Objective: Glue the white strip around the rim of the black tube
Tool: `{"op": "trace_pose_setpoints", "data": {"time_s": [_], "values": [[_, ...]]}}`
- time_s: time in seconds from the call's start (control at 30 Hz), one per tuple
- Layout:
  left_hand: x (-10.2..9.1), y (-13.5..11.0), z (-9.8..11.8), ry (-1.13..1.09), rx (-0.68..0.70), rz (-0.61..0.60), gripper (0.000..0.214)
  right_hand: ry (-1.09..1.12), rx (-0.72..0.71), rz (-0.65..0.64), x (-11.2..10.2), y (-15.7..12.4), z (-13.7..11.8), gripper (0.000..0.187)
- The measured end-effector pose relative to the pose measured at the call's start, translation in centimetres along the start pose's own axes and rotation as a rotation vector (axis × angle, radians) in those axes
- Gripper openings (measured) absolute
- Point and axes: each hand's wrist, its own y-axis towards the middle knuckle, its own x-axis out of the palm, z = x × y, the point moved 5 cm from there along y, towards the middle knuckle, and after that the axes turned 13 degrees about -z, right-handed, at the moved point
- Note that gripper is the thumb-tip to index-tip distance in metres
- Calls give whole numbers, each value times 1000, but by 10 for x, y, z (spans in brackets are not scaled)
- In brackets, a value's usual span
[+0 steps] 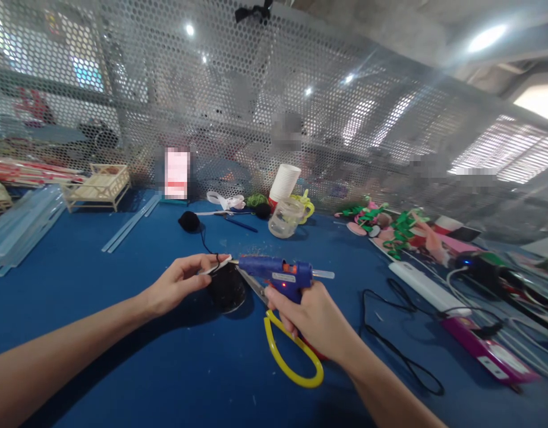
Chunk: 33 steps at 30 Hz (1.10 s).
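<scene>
My right hand (316,315) is wrapped around the grip of a blue glue gun (274,270) with a small red light lit. A clear glue stick (323,274) pokes out of its back. The nozzle points left and meets, or nearly meets, a thin white piece (219,265) pinched in my left hand (178,280). Black yarn (204,239) runs from a small ball (189,222) to that piece. Just below it stands a dark, rounded, cup-like object (228,290); whether my left fingers touch it, I cannot tell. Scissors with yellow handles (278,356) lie partly under my right hand.
Behind are a clear jar (285,219), stacked paper cups (283,181) and a blue pen (239,223). Glue sticks (31,223) and a small wooden bed frame (100,185) sit left. At right are a power strip (428,288), a purple socket block (485,348), cables and another person's hand (432,242).
</scene>
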Motion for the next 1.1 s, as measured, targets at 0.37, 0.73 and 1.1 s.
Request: {"op": "trace_pose_setpoints", "data": {"time_s": [0.37,0.73,1.1], "values": [[1,0,1,16,-2,3,18,-4,-5,21,2,-3,-1,25],[1,0,0,16,-25,15,21,-118,-35,78,8,-7,-6,21],[3,0,2,59,-14,15,21,-191,-36,77,15,-7,-3,19]]}}
